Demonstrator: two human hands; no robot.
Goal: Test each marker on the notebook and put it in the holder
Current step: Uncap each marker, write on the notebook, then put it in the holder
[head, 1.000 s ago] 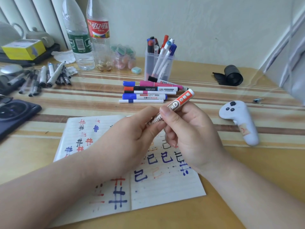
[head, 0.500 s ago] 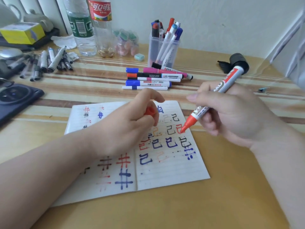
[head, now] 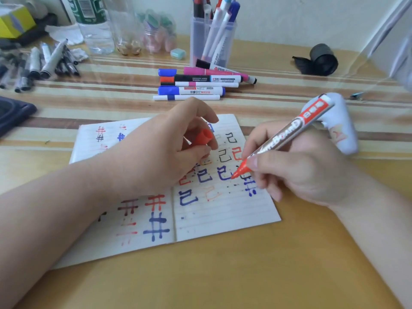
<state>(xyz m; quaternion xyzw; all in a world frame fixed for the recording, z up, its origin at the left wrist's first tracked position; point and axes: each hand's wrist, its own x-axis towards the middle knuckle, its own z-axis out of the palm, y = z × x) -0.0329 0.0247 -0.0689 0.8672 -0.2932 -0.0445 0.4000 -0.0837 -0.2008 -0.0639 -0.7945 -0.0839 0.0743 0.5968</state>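
Marker [head: 287, 136]: right hand [head: 305, 168] grips it pen-style, tip at notebook [head: 223, 215], for test stroke.
Cap [head: 204, 137]: pinched in left hand [head: 160, 152], ready for recapping.

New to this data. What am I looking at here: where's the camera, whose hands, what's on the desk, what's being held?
There is no robot: a person works with bare hands, and the single wide-angle view comes from a camera worn on their head, looking down at a desk. The right hand holds an uncapped red marker with its tip on or just above the right page of an open notebook, which is covered in red, blue and black test marks. The left hand holds the marker's red cap. Behind the notebook lies a row of capped markers, and behind those stands a clear holder with several markers in it. A white controller lies at the right, more pens at far left, and bottles at the back.
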